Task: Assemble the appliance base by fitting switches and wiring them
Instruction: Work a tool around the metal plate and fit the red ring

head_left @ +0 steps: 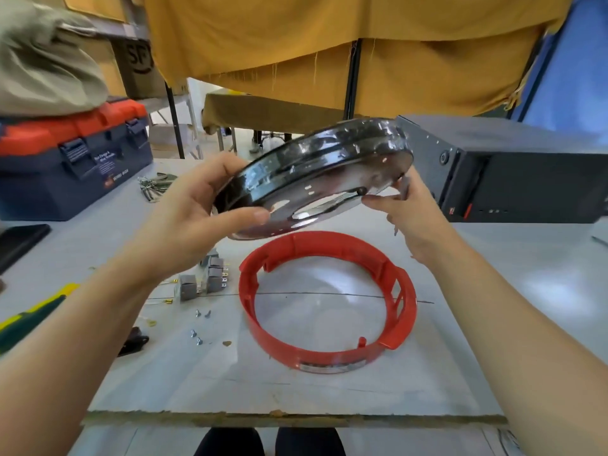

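Above the red ring [329, 304] on the counter [493, 274] we hold a shiny metal base plate [316, 172], tilted. Our left hand [197, 209] grips its near-left rim, thumb on the underside; our right hand [404, 209] pinches its right edge with the fingertips. Left of the ring lie grey switches [207, 278] and small screws [199, 324]. Farther left of it stands a blue toolbox [75, 166].

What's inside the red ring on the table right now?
Inside the red ring only bare table shows, crossed by a thin dark line. The switches and screws lie outside, to its left. The ring's near wall hides a strip of table behind it.
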Available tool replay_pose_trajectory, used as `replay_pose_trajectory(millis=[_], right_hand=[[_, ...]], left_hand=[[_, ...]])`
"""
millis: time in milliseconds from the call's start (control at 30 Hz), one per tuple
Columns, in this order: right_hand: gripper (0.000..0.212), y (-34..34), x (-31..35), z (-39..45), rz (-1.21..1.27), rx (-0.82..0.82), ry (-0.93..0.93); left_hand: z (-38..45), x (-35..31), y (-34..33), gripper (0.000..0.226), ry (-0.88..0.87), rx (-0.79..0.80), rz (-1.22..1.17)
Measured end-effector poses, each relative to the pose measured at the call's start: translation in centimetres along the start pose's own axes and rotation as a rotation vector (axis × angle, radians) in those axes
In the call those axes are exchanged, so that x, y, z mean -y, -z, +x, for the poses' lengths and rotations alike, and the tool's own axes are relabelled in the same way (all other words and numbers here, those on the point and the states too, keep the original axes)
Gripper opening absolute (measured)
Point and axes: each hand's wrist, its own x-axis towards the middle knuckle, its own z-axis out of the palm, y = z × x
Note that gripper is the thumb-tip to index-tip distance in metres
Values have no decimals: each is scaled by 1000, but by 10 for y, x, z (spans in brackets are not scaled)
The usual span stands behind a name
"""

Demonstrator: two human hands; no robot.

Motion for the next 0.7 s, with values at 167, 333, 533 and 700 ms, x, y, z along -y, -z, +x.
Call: replay_pose_trajectory(millis=[167,333,533,700], right_hand=[[45,20,-10,-3,-72,-108,49],[40,31,-24,-18,-91,-257,50],[41,32,-43,-34,-86,-303,18],[41,36,-54,-41,-50,-366,-7]], left_hand=[[-5,4,-8,48,57,-227,456],[-32,1,-23,46,541,55,698],[-53,14,-48,32,727,355,612],[-39,33,-42,18,683,67,642]])
